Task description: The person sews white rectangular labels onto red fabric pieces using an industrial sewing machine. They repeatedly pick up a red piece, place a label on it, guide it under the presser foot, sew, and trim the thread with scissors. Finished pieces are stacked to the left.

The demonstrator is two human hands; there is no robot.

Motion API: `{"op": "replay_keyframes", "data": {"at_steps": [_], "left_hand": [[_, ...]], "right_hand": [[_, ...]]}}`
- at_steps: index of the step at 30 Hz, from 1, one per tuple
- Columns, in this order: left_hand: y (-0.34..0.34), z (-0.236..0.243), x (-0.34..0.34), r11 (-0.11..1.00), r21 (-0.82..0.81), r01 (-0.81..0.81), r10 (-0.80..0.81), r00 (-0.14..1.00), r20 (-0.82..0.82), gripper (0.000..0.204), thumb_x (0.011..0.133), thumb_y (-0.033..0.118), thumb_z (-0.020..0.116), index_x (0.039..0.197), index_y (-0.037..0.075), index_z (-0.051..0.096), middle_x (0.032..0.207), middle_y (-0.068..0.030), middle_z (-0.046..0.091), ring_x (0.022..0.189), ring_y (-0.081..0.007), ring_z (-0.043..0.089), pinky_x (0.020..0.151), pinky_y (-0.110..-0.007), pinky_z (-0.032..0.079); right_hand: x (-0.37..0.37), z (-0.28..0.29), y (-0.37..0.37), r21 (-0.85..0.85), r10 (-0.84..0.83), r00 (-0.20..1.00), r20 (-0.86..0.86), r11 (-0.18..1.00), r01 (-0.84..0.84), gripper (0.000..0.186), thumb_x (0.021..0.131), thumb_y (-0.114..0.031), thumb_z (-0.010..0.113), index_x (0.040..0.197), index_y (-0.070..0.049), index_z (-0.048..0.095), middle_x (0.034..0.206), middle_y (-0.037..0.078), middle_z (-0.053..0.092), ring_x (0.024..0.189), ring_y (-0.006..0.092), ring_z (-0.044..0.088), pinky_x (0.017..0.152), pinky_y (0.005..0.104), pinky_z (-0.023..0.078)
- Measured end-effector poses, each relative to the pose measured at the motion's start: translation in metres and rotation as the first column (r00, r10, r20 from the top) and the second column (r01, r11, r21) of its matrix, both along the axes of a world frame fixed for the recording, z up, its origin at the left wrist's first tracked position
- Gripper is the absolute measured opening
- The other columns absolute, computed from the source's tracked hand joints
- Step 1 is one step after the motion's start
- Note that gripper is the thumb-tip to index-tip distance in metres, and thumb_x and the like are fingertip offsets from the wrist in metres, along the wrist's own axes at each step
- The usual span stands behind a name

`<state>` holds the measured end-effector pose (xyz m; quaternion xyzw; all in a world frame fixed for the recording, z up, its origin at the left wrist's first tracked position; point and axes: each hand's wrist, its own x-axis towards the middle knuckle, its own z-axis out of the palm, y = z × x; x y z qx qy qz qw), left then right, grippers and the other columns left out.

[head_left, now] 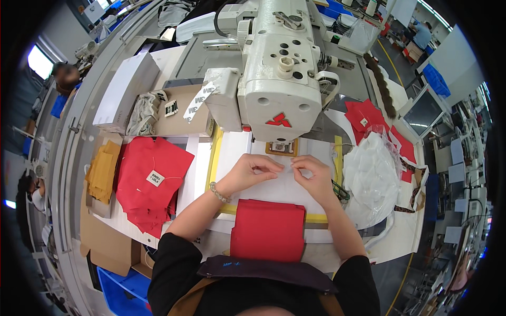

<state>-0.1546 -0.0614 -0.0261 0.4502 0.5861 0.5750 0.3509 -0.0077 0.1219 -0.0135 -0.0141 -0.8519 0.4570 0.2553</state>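
My left hand (255, 173) and my right hand (312, 178) face each other over the white sheet (253, 150) below the sewing machine head (282, 95). On each, thumb and fingers come together in a pinch. What they hold, if anything, is too small to make out. Just beyond the fingertips sits a small amber clamp frame (289, 153) with a pale label-like piece inside, under the machine. Nearer to me, between my forearms, lies a folded stack of red fabric (268, 230).
Left are red fabric pieces (139, 192) with a pale label, yellow pieces (104, 171) and an open carton (190, 113). Right, a clear bag of white pieces (370, 179) lies near more red fabric (363, 113). A blue bin (118, 300) stands low left.
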Motion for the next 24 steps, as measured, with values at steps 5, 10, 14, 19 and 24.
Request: {"op": "replay_keyframes", "data": {"at_steps": [5,10,14,19,24], "left_hand": [[0.004,-0.003,0.006,0.999,-0.036,0.040,-0.052,0.893,-0.447,0.031,0.089,0.011,0.066,0.118,0.000,0.066,0.122,-0.0153,0.065,0.108,-0.0284,0.065,0.094,-0.037,0.052],[0.007,-0.005,0.013,0.998,-0.040,0.038,-0.055,0.730,-0.681,0.041,0.089,0.014,0.064,0.128,0.003,0.059,0.128,-0.0146,0.061,0.111,-0.0315,0.061,0.100,-0.040,0.048],[0.009,-0.012,0.015,1.000,0.001,0.015,-0.009,0.625,-0.781,0.046,0.087,0.016,0.066,0.131,0.003,0.056,0.132,-0.0157,0.057,0.118,-0.0318,0.057,0.103,-0.042,0.045],[0.008,-0.004,0.025,0.973,-0.034,-0.229,0.070,0.431,-0.900,0.051,0.085,0.022,0.069,0.128,0.001,0.055,0.129,-0.0192,0.057,0.118,-0.0341,0.056,0.101,-0.042,0.046],[0.002,0.005,0.032,0.941,-0.221,-0.257,-0.032,0.583,-0.812,0.050,0.084,0.028,0.070,0.124,0.001,0.057,0.125,-0.0184,0.059,0.111,-0.0335,0.059,0.095,-0.043,0.048]], "right_hand": [[-0.001,-0.011,0.007,0.458,-0.119,0.993,-0.004,0.882,0.108,0.012,0.074,-0.005,0.071,0.084,-0.006,0.065,0.099,0.005,0.066,0.086,0.0216,0.063,0.074,0.0348,0.047],[0.006,-0.005,0.002,0.639,-0.076,0.997,-0.001,0.767,0.059,0.020,0.074,-0.019,0.075,0.089,-0.008,0.068,0.106,0.002,0.067,0.090,0.0186,0.057,0.079,0.0367,0.039],[0.011,-0.008,-0.005,0.686,-0.087,0.993,0.079,0.728,0.009,0.032,0.076,-0.026,0.074,0.102,-0.006,0.069,0.113,0.003,0.067,0.094,0.0187,0.056,0.082,0.0390,0.037],[0.011,-0.009,-0.008,0.720,-0.151,0.980,0.131,0.694,0.010,0.042,0.082,-0.030,0.070,0.116,-0.006,0.065,0.121,0.003,0.064,0.102,0.0196,0.054,0.085,0.0402,0.035],[0.011,-0.011,-0.006,0.719,-0.160,0.972,0.169,0.695,-0.010,0.046,0.085,-0.028,0.067,0.125,-0.007,0.060,0.124,0.002,0.062,0.108,0.0203,0.052,0.087,0.0422,0.033]]}}
